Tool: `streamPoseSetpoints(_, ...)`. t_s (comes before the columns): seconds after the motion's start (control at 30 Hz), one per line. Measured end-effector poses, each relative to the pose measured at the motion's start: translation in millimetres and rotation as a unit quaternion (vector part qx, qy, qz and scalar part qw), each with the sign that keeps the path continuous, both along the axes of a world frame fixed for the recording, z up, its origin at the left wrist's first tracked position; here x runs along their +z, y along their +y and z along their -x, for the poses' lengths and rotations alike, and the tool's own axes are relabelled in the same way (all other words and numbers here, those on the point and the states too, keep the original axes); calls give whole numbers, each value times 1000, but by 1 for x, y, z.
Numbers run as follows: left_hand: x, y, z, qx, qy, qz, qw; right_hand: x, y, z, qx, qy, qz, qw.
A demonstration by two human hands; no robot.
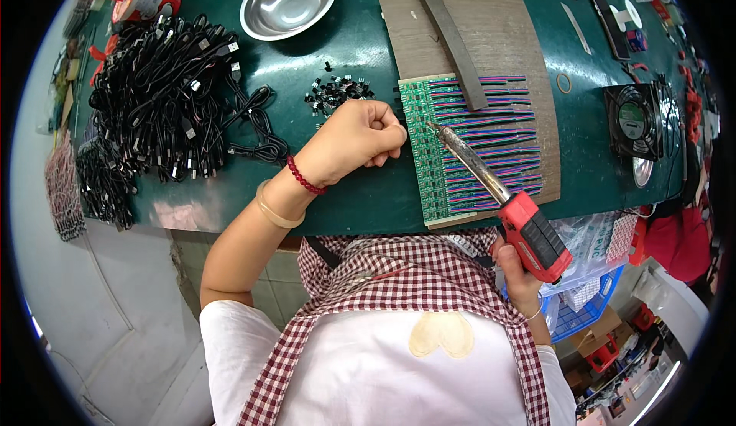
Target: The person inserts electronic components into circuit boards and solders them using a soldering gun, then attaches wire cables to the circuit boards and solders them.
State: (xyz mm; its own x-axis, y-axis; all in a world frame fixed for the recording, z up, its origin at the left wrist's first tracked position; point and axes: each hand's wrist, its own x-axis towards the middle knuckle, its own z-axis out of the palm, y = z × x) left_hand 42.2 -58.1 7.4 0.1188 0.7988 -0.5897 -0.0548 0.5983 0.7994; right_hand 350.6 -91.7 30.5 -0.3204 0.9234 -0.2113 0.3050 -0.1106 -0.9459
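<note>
The left forearm (247,246) slants forward to a left hand (362,141) with fingers (389,136) curled inward, while the right hand (518,279), farther back, is closed in a grip.

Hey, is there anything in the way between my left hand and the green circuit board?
Nothing visible blocks it: your curled left hand is right beside the left edge of the green circuit board. The soldering iron comes in from the other side, and the grey bar lies over the upper wires.
</note>
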Motion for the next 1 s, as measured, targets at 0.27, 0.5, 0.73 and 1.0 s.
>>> streamPoseSetpoints(0.27, 13, 23, 8, -28, 506, -302, 807, 1, 8, -12, -33, 15, -11, 999)
streamPoseSetpoints(0.5, 7, 10, 2, -50, 586, -286, 757, 20, 22, 7, 17, -17, -108, 994)
streamPoseSetpoints(0.73, 39, -15, -14, 117, 245, -179, 946, 18, 12, 15, 18, 55, 64, 996)
streamPoseSetpoints(1.0, 52, -52, -76, 81, -106, -125, 983, 41, 37, 58, 104, 141, -23, 984)
